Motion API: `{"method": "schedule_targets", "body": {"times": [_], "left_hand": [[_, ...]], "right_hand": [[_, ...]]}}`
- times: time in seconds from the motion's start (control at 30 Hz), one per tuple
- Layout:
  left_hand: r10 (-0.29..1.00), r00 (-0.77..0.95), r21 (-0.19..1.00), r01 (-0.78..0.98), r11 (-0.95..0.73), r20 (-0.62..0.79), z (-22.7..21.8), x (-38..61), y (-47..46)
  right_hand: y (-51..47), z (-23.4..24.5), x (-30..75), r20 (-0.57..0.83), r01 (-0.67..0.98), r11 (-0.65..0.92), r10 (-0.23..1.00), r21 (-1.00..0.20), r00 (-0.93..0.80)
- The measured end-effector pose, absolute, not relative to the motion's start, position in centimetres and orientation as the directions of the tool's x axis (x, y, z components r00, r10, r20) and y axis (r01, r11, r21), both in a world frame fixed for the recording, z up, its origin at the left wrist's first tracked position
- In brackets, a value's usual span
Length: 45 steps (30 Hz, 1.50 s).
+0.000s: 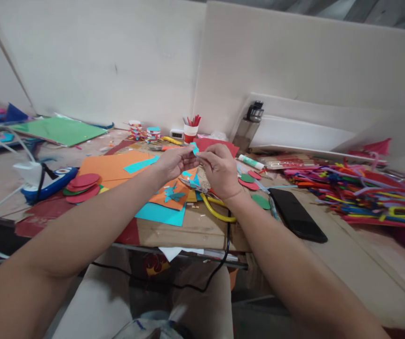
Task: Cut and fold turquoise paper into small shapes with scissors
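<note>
A small light-blue paper piece [195, 149] is pinched between the fingertips of my left hand [177, 162]. My right hand [220, 170] meets it from the right, thumb and forefinger closed at the piece's lower edge. Beneath my right hand lie scissors with yellow handles [218, 213], partly covered by it. Light-blue paper cut-outs [172, 194] rest on orange paper [108, 165] under my hands. A larger light-blue sheet [163, 214] lies nearer the table's front edge, and a light-blue strip [141, 164] is left of my left hand.
Red and green paper discs [84, 187] are stacked at left beside a blue power strip [52, 183]. At right are a phone [297, 214], a glue stick [251, 162] and many pipe cleaners [371, 190]. Behind stand a cup of red sticks [191, 132] and a bottle [248, 127].
</note>
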State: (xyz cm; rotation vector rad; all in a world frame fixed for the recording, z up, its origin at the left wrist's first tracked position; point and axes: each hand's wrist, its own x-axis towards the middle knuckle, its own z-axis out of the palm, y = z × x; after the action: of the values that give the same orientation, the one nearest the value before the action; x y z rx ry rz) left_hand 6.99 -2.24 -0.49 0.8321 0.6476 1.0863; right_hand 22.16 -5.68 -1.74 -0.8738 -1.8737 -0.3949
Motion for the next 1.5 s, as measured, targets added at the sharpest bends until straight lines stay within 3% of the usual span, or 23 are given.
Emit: {"method": "schedule_targets", "body": {"times": [0.1,0.2,0.37,0.53,0.63,1.07,1.5], "left_hand": [[0.946,0.319,0.882,-0.459,0.107,0.051,-0.6,6.5,-1.9],[0.946,0.305,0.915,-0.403,0.025,0.108,-0.7,6.3,-1.7],[0.93,0.31,0.946,-0.309,-0.099,0.199,-0.8,6.4,-1.9],[0.909,0.361,0.968,-0.207,-0.14,0.209,-0.8,6.5,-2.2],[0.893,0.397,0.972,-0.178,-0.152,0.212,-0.8,6.5,-2.3],[0.864,0.436,0.967,-0.109,-0.229,0.254,-1.1,6.6,-2.5],[0.844,0.49,0.975,-0.083,-0.205,0.219,-0.8,6.4,-2.5]], "right_hand": [[-5.6,-2.0,22.1,0.856,0.727,0.682,0.419,-0.077,-0.302],[-5.6,-2.0,22.0,0.851,0.7,0.7,0.448,-0.144,-0.273],[-5.7,-1.9,21.7,0.807,0.576,0.697,0.581,-0.427,-0.103],[-5.3,-1.7,21.4,0.612,0.399,0.539,0.788,-0.742,0.073],[-5.2,-1.6,21.3,0.496,0.299,0.448,0.862,-0.842,0.105],[-5.0,-1.9,21.3,0.439,0.211,0.406,0.886,-0.889,0.149],[-5.6,-1.6,21.0,0.491,0.254,0.437,0.844,-0.863,0.217]]}}
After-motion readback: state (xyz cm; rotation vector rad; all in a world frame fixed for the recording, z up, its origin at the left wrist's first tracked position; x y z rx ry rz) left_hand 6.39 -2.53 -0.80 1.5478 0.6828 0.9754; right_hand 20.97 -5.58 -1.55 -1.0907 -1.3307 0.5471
